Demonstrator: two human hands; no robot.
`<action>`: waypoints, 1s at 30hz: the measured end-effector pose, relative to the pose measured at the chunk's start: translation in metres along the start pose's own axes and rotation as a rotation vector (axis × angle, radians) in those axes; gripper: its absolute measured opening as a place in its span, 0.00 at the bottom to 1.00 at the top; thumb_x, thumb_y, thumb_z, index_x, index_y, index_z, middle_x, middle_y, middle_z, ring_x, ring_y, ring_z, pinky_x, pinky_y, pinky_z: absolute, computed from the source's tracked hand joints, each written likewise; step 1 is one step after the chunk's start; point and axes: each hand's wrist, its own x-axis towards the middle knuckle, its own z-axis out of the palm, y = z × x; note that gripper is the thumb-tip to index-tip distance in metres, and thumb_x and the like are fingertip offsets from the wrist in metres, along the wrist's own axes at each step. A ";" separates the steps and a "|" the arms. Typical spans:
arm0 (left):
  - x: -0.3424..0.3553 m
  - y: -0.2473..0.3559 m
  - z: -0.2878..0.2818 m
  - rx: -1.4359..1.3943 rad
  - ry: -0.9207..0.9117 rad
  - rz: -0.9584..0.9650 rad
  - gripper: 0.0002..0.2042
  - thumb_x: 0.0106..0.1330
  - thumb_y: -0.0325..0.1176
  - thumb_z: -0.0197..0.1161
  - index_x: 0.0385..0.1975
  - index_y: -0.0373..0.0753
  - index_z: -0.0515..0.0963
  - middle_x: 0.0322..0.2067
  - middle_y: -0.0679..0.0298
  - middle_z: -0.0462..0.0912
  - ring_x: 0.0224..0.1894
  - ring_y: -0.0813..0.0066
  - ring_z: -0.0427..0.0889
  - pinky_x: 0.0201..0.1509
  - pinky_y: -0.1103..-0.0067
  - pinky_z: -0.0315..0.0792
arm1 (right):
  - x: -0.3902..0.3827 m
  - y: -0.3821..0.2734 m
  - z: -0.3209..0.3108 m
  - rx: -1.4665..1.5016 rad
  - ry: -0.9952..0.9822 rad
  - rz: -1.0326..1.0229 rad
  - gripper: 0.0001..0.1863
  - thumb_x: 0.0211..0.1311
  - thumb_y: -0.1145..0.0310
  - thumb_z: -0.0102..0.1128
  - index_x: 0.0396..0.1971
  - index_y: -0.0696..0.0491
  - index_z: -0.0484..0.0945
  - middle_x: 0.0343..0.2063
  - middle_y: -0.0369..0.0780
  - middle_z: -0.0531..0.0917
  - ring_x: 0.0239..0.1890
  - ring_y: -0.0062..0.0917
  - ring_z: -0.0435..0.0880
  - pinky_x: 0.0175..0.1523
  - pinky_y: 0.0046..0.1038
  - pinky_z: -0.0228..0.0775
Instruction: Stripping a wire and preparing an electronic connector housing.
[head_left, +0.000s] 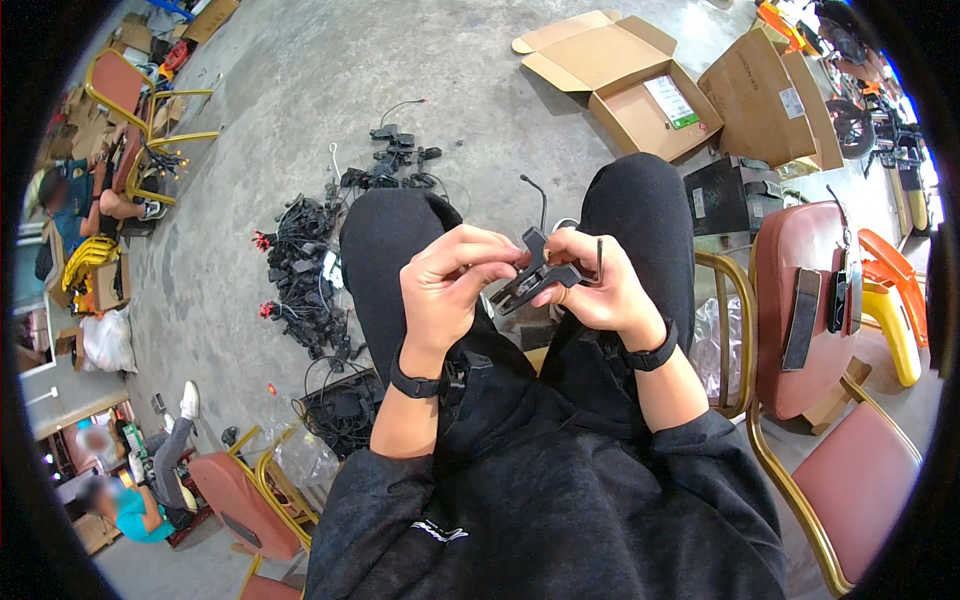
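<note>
Between my knees, both hands hold a black forked part (537,272), with a dark lever-like strip at its lower end. My left hand (452,285) pinches its left side between thumb and fingertips. My right hand (603,284) is closed round its right side, and a thin dark rod (600,257) stands up beside those fingers. A black cable (543,205) with a small tip rises behind the part. On the floor beyond my left knee lies a pile of black parts with cables (300,265), some with red ends. What my fingertips cover on the part is hidden.
An open cardboard box (612,105) and a second carton (757,100) lie ahead on the right. A red chair (806,310) at my right carries dark flat bars (801,320). Two other people sit at the left, near another chair (120,80). Clear plastic bags lie beside me.
</note>
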 end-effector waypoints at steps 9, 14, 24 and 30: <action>-0.001 0.003 0.003 -0.008 -0.011 -0.096 0.05 0.54 0.19 0.62 0.31 0.29 0.78 0.31 0.57 0.78 0.36 0.68 0.78 0.42 0.77 0.72 | -0.003 0.006 -0.005 -0.057 -0.005 0.010 0.20 0.42 0.65 0.73 0.31 0.58 0.74 0.20 0.39 0.77 0.22 0.14 0.69 0.28 0.20 0.63; 0.000 0.007 0.006 -0.163 0.048 -0.231 0.06 0.54 0.19 0.61 0.31 0.29 0.77 0.31 0.56 0.78 0.37 0.69 0.78 0.43 0.78 0.72 | -0.003 0.006 -0.003 0.011 -0.006 0.021 0.21 0.42 0.63 0.73 0.32 0.59 0.73 0.21 0.39 0.77 0.23 0.14 0.70 0.28 0.20 0.64; 0.001 0.006 0.003 -0.077 -0.016 -0.184 0.03 0.55 0.16 0.59 0.29 0.29 0.76 0.31 0.57 0.78 0.37 0.71 0.77 0.42 0.80 0.72 | -0.003 0.008 -0.005 -0.044 -0.012 -0.031 0.21 0.43 0.63 0.72 0.33 0.59 0.73 0.18 0.38 0.75 0.21 0.13 0.66 0.26 0.20 0.61; -0.002 0.006 -0.002 0.024 -0.014 -0.217 0.04 0.53 0.15 0.59 0.27 0.29 0.77 0.29 0.57 0.79 0.34 0.72 0.78 0.40 0.81 0.72 | -0.002 0.004 -0.009 -0.056 -0.076 0.023 0.20 0.46 0.62 0.70 0.32 0.60 0.73 0.16 0.36 0.71 0.19 0.13 0.64 0.24 0.19 0.58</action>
